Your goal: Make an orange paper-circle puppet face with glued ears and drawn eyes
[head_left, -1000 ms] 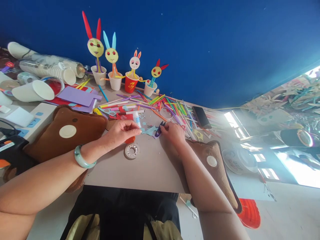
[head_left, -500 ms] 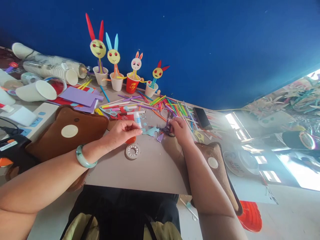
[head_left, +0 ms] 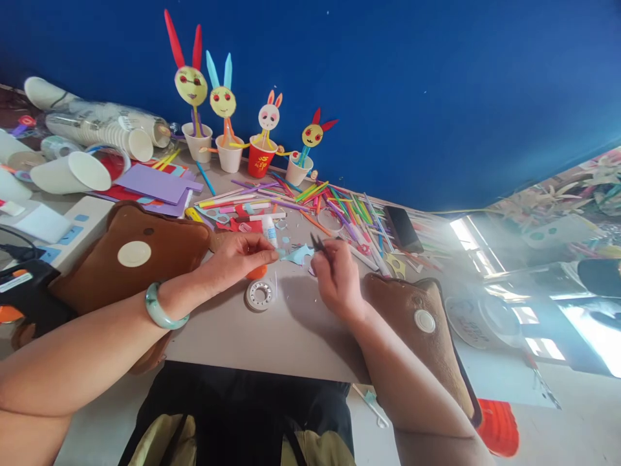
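Note:
My left hand (head_left: 242, 257), with a jade-coloured bangle (head_left: 162, 307) on its wrist, is closed in a pinch on a small pale blue piece (head_left: 281, 253), mostly hidden by the fingertips. My right hand (head_left: 338, 275) is closed around dark scissors (head_left: 317, 243), whose blades point up and away from me; the handles are hidden in the fist. Between the hands lies a light blue paper scrap (head_left: 299, 254). A white tape roll (head_left: 261, 295) rests on the table just below my left hand, near an orange round object (head_left: 257, 272). A glue stick (head_left: 269, 230) stands behind.
Several rabbit figures in paper cups, one in a red cup (head_left: 261, 158), line the blue wall. Coloured sticks (head_left: 310, 193) and a phone (head_left: 403, 228) lie ahead. Brown cushions (head_left: 160, 239) flank the work area. A glue gun (head_left: 29, 291) sits far left, beside a power strip (head_left: 77, 226).
My right hand has drawn the scissors nearer to me and turned them so the blades point away. My left hand keeps its pinch almost in place. The view has shifted slightly.

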`<state>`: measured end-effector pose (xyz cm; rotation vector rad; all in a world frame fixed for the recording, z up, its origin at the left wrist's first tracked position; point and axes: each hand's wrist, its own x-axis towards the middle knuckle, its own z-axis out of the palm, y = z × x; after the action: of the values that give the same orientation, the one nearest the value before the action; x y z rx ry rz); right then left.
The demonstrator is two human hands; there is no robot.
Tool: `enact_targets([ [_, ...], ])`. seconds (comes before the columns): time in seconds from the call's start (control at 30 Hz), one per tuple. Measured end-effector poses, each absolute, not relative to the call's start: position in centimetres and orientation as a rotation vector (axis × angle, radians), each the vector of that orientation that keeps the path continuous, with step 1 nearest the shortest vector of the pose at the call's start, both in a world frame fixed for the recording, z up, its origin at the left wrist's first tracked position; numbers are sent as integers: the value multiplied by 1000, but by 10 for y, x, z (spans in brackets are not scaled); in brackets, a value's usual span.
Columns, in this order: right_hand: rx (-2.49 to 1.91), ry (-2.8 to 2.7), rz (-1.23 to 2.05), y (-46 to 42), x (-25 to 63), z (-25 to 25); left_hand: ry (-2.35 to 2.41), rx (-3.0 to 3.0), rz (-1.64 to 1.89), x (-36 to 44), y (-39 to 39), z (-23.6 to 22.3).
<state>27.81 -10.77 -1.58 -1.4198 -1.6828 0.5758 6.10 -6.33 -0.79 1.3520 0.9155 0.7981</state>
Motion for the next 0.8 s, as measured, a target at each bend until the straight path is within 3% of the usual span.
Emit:
enact_targets([
  [0.2,-1341,-2080,376,-113,278,-10,931,1392,749,60,-66,-3],
  [0.8,-1297,-2115,350,-111,278,-10,822,1532,729,60,-69,-6],
])
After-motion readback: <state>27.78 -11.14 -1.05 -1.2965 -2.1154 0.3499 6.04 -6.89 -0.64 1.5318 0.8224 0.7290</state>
